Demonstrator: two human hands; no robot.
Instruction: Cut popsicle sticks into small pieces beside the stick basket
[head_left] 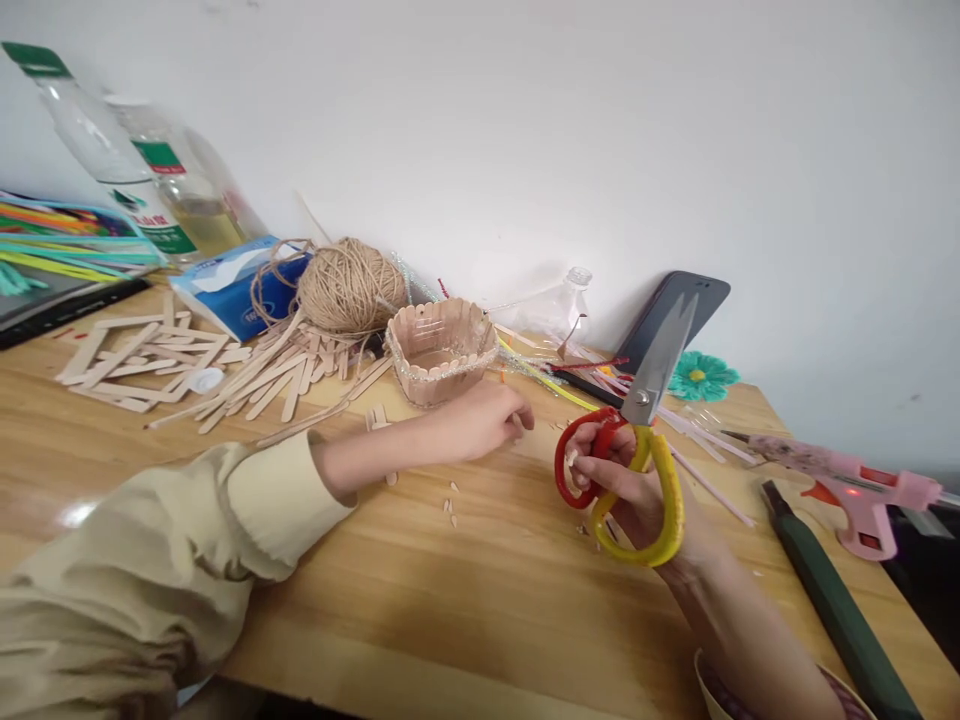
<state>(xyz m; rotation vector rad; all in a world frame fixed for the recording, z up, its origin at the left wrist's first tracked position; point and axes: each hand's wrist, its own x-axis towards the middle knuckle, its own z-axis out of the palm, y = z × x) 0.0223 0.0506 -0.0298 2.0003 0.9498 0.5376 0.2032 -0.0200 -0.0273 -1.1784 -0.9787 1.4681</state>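
My right hand is closed through the handles of a pair of scissors, one loop red and one yellow, the blades pointing up and nearly together. A tiny pale chip shows at its fingertips. My left hand hovers over or rests on the tabletop with its fingers curled inward; whatever they may hold is hidden. Just behind that hand stands a small basket made of wooden stick pieces, with a glittery silver band around it. Several small wood chips lie scattered in front.
Loose craft sticks and a twine ball lie left of the basket, by a blue tissue pack and bottles. On the right are a phone, a teal flower, a pink glue gun and a dark green tool.
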